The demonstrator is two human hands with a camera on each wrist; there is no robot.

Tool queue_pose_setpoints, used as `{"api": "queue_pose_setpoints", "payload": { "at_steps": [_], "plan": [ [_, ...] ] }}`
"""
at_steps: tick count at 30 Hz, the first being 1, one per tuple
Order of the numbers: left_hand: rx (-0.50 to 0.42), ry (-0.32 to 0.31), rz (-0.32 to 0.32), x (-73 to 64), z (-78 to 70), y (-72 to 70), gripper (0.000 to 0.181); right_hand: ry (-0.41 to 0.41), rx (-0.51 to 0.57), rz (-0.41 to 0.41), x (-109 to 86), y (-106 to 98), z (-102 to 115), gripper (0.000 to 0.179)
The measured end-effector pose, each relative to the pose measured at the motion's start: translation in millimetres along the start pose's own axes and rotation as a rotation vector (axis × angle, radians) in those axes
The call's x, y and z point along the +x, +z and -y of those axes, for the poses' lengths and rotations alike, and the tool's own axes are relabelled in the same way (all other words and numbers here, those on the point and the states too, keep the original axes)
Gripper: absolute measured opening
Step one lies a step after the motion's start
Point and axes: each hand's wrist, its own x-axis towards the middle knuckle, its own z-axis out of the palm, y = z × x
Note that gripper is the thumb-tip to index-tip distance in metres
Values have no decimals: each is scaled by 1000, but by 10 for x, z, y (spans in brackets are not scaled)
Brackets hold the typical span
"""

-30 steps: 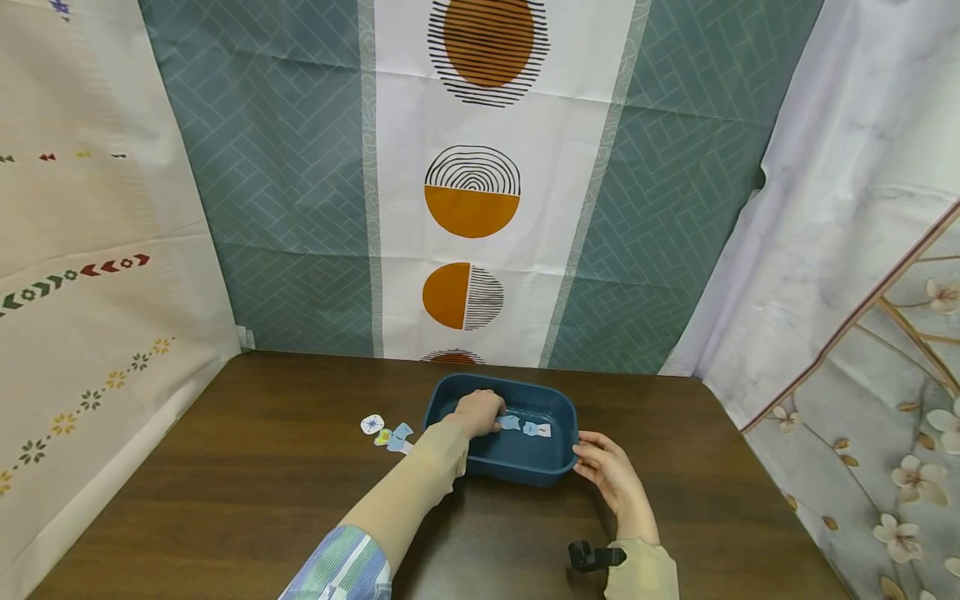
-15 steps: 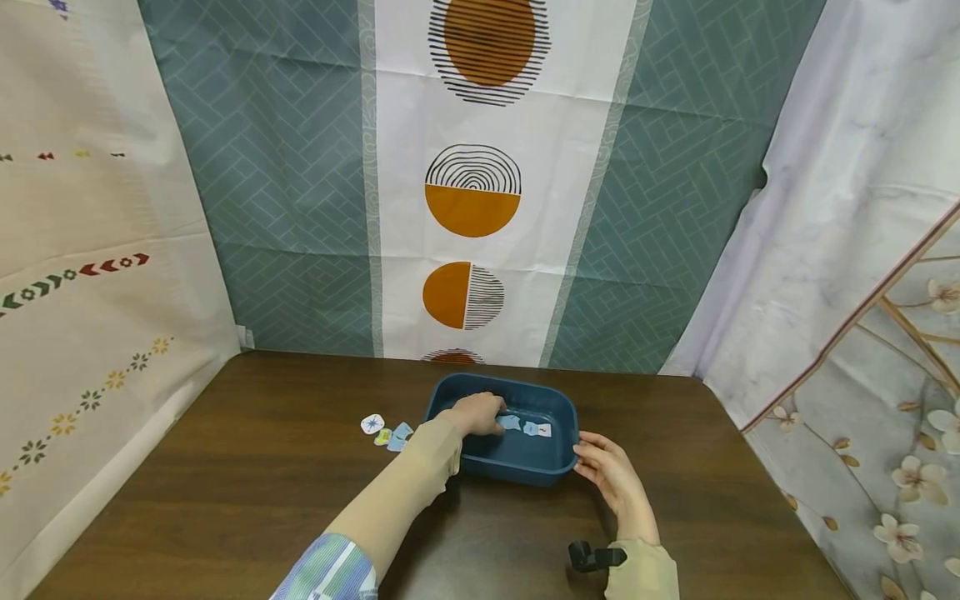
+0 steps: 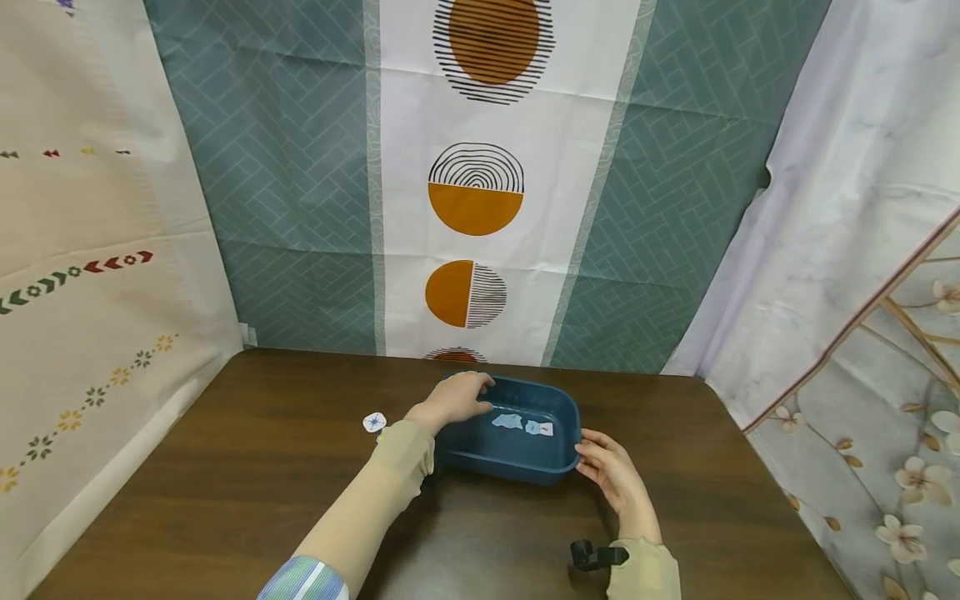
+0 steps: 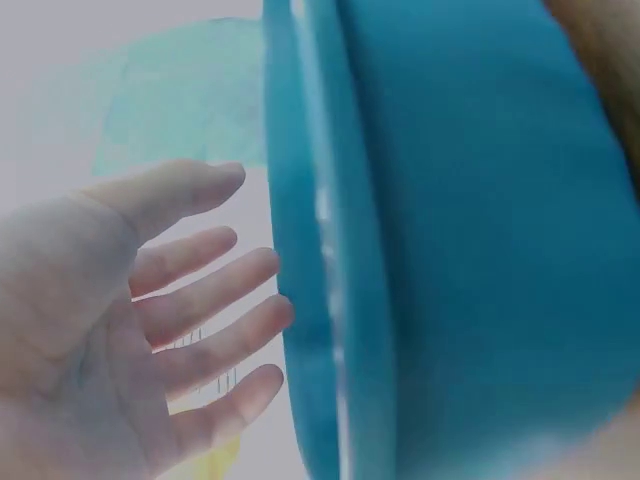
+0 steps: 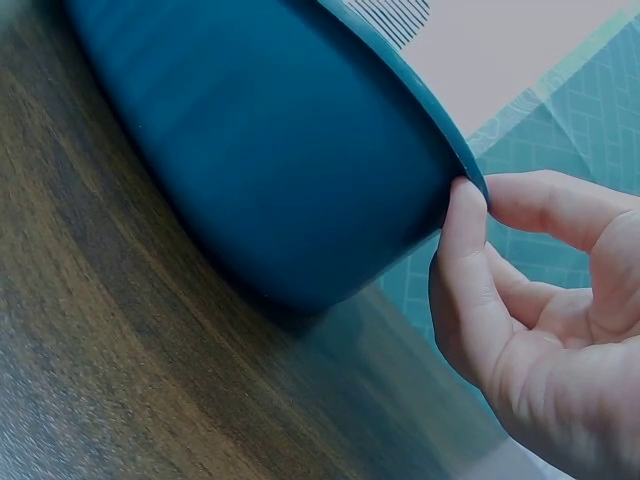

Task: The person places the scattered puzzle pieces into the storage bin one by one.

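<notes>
A dark blue plastic bin [image 3: 517,467] stands on the wooden table. Inside it lie a light blue paper cutout [image 3: 507,422] and, to its right, a smaller blue-and-white cutout [image 3: 539,428]. Over the bin's left end hovers my left hand [image 3: 453,400], its fingers extended; in the left wrist view the palm shows with nothing in it. At the bin's right end my right hand [image 3: 611,471] pinches the rim between thumb and finger, as the right wrist view shows. Left of the bin sits a white cutout with a blue star [image 3: 374,422].
My left forearm [image 3: 367,500] hides most of the other cutouts left of the bin. Brown wooden table [image 3: 225,467] surrounds the bin. A patterned cloth [image 3: 300,250] hangs behind the table, and light curtains stand at both sides.
My left hand has risen from inside the bin and shifted left, its fingers spreading. The light blue cutout shows more fully. The right hand keeps its hold on the rim.
</notes>
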Motion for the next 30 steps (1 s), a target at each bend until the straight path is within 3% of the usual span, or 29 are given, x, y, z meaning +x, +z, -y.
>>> {"api": "queue_pose_setpoints", "payload": {
  "at_steps": [7,13,25,30],
  "plan": [
    [-40,-61,-103,-212,265,-212,43,-12,-16,13,15,17,1,48],
    [-93,-80,-140,-367,440,-326,43,-17,-23,26,33,14,18,56],
    [-109,-107,-147,-620,753,-248,37,-6,3,24,32,5,22,57],
    [-61,-71,-90,-713,847,-197,41,-9,10,16,27,16,6,56]
  ]
}}
